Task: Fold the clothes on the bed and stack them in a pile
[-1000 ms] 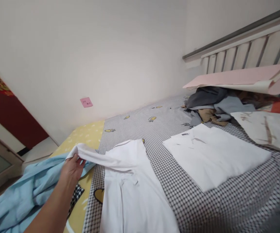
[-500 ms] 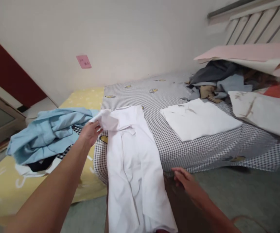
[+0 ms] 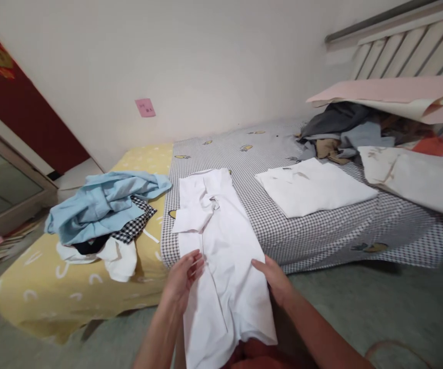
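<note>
A white shirt [image 3: 233, 241], folded into a long strip, lies over the edge of the checked bed, its near end hanging toward me. One sleeve [image 3: 194, 218] is folded across its upper part, with the end sticking out to the left. My left hand [image 3: 183, 277] is at the shirt's left edge, fingers loosely curved and apart. On the opposite edge, my right hand [image 3: 279, 279] has its thumb on top of the cloth and its fingers underneath, out of sight.
A folded white garment [image 3: 316, 187] lies on the checked bedcover [image 3: 221, 138] to the right. Left, a light blue garment [image 3: 102, 205] tops a pile on a yellow cover [image 3: 137, 159]. Dark clothes [image 3: 337, 120] are heaped near the radiator [image 3: 409, 46].
My left hand has let go of the sleeve, now folded over the shirt, and moved down to its left edge. My right hand has come up to the right edge.
</note>
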Action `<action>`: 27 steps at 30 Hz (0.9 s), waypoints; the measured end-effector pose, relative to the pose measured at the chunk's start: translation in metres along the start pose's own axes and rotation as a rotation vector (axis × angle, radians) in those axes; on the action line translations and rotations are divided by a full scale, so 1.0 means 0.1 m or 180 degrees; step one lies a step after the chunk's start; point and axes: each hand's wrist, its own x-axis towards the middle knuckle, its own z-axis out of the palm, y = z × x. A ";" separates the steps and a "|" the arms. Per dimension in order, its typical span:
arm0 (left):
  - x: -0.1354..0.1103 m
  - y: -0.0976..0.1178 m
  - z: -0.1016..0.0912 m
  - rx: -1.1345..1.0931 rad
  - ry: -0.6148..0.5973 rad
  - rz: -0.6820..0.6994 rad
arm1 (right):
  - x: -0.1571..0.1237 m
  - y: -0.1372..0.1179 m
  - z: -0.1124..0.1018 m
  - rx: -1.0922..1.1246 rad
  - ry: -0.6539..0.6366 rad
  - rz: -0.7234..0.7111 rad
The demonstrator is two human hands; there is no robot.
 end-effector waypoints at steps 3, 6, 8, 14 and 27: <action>-0.21 -0.38 -0.05 -0.0346 -0.0014 -0.0122 | -0.13 0.00 -0.11 0.0071 0.0172 0.0117; -0.35 -0.59 0.02 0.0024 -0.0565 -0.0037 | -0.22 0.02 -0.21 -0.0183 0.0284 0.0204; -0.40 -0.64 0.15 0.0482 -0.0850 0.0027 | -0.27 0.02 -0.24 -0.0290 0.0241 0.0229; -0.51 -0.71 0.60 0.1104 -0.1032 -0.0105 | -0.53 -0.06 -0.25 -0.0385 -0.0077 0.0696; -0.63 -1.20 0.64 0.1275 -0.0939 -0.0770 | -0.89 0.10 -0.87 -0.1934 -0.0296 0.0861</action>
